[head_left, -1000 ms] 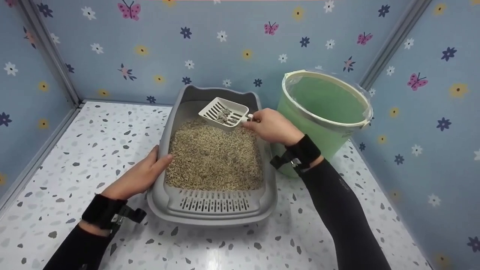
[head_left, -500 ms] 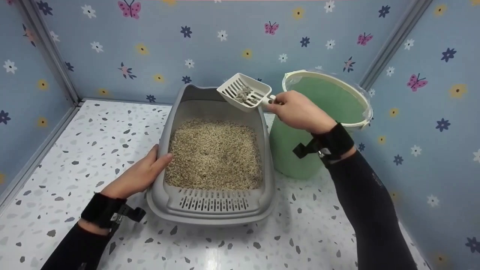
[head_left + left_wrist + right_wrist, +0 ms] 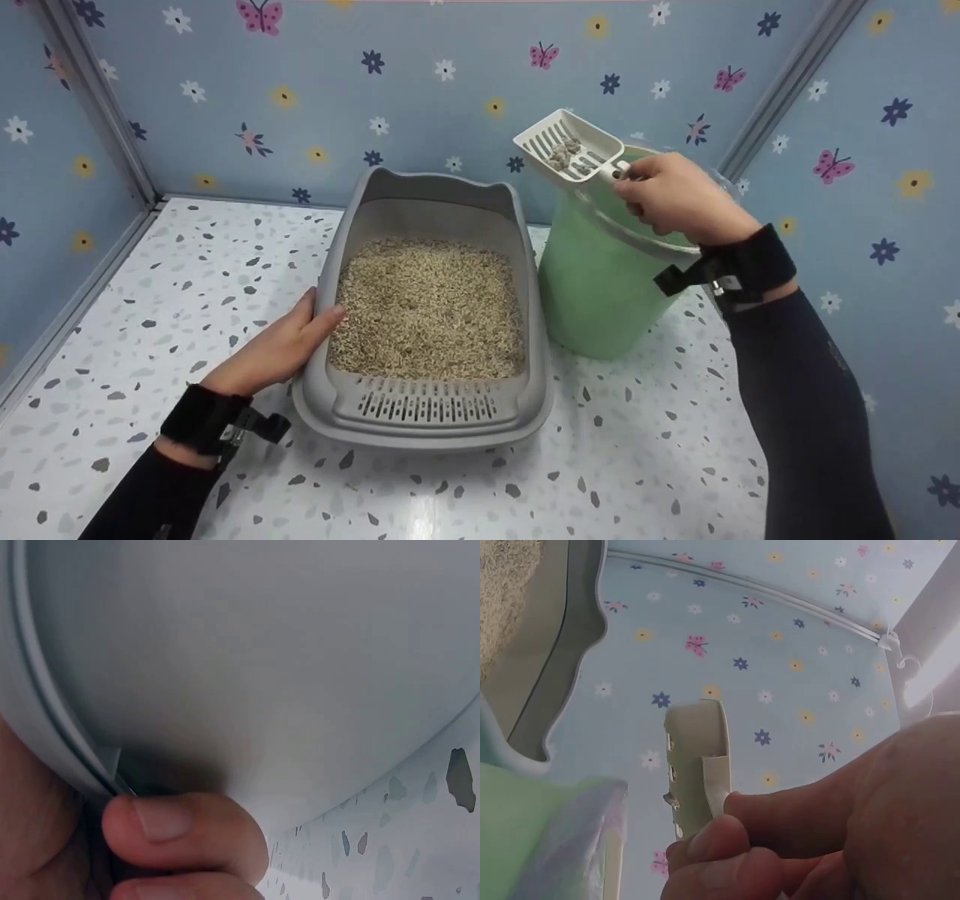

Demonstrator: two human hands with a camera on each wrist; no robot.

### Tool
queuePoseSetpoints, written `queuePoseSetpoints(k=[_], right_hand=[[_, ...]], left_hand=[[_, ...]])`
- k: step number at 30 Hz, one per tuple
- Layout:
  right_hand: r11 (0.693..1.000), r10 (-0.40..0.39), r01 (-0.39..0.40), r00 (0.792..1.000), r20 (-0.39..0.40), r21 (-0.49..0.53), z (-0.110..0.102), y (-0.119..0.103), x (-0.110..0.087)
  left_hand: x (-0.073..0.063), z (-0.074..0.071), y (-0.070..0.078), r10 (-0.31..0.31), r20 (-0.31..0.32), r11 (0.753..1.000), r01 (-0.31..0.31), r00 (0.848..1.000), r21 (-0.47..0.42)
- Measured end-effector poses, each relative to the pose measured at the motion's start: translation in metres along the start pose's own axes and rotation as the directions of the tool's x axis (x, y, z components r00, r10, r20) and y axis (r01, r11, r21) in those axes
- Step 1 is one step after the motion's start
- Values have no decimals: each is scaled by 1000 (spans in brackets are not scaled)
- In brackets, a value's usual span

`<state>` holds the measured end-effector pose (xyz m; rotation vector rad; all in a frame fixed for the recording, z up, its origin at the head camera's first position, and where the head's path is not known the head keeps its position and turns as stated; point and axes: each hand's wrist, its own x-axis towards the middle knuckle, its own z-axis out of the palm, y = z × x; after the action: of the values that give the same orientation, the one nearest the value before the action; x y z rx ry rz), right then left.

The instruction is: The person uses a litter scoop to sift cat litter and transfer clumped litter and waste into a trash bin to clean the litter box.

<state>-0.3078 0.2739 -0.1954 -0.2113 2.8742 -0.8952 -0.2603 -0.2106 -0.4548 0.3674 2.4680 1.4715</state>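
Observation:
My right hand (image 3: 679, 196) grips the handle of a white slotted litter scoop (image 3: 598, 139), held above the left side of the green bin (image 3: 600, 292). Grey-beige clumps (image 3: 564, 154) lie in the scoop. From the right wrist the scoop (image 3: 694, 727) shows from its edge, pinched between thumb and fingers. My left hand (image 3: 274, 349) holds the left rim of the grey litter box (image 3: 427, 431), thumb over the rim. In the left wrist view its fingers (image 3: 202, 832) curl under that rim. Pale litter (image 3: 427, 311) covers the box's floor.
A clear plastic liner is taped at the bin's pale rim (image 3: 613, 862). The flowered wall panel (image 3: 420, 90) stands close behind box and bin, with another panel (image 3: 900, 247) at the right. The speckled floor (image 3: 637, 450) extends in front.
My right hand has raised the loaded scoop and carried it rightward from over the litter box to over the bin. The left hand has stayed on the box rim.

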Motion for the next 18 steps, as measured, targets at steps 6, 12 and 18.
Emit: queuePoseSetpoints(k=[6,12,18], right_hand=[[995,38,-33,998,-57,98,-19,25,0],[998,65,-62,990,-123,32,-30,50,0],[982,23,-59,979,-200,-178,-30,68,-1]], left_hand=[[1,0,2,-16,0,1000,16,1000,10],[1,0,1,-30,4,999,30,1000,19],[1,0,0,-31,2,1000,31,1000,4]])
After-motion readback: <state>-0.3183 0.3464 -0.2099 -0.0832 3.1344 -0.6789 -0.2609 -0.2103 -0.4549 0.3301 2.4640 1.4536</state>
